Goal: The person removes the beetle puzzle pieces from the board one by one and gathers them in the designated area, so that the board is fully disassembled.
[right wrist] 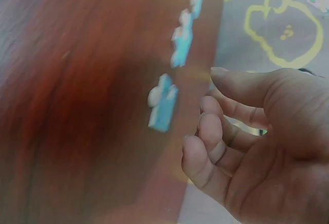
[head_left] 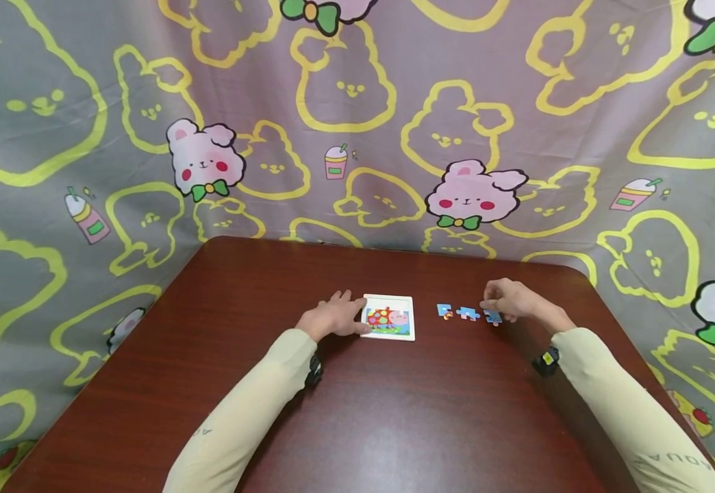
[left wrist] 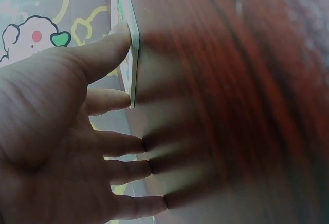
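On the brown table [head_left: 425, 411], the left hand [head_left: 333, 316], fingers spread, touches the puzzle board [head_left: 394, 302], while the right hand [head_left: 510, 299], fingers loosely curled and empty, hovers by the outermost loose piece [head_left: 492, 318] (three lie right of the board), which a clumsy fingertip could knock askew.

Through the head camera I read dark letters on the right sleeve [head_left: 610, 397], low in my view and running along the forearm: they look like "AQUA". On the left sleeve [head_left: 246, 404] I make out a shorter bit, an "A" and perhaps a "Q". The yellow mark on the right wrist device [head_left: 547, 359] is too small for me to read.
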### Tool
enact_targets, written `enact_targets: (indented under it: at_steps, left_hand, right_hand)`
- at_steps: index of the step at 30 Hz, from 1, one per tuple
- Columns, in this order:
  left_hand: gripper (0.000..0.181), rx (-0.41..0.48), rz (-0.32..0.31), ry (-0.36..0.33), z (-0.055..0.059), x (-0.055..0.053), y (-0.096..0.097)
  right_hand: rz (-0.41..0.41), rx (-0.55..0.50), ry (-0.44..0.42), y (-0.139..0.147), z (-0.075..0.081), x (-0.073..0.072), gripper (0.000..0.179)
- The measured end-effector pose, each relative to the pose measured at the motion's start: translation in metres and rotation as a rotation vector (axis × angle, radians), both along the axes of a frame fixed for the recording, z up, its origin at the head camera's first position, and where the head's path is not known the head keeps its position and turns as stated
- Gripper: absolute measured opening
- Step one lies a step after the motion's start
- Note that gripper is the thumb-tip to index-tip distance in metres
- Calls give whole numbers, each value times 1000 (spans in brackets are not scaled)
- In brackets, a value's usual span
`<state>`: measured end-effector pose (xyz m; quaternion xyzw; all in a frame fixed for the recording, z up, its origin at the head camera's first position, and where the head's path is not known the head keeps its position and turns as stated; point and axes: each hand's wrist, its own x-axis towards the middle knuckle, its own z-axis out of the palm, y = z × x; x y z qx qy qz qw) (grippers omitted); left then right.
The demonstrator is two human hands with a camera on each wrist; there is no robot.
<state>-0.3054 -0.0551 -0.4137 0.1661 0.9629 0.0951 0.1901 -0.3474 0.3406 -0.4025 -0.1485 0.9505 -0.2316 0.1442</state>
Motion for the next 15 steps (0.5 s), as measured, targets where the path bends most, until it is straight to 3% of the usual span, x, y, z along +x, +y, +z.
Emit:
enact_targets:
  at_steps: [15]
  left_hand:
    - [74,10,6,-1,-3,-2,-1]
  right_hand:
    - [75,-135,14,-42,9,2,15]
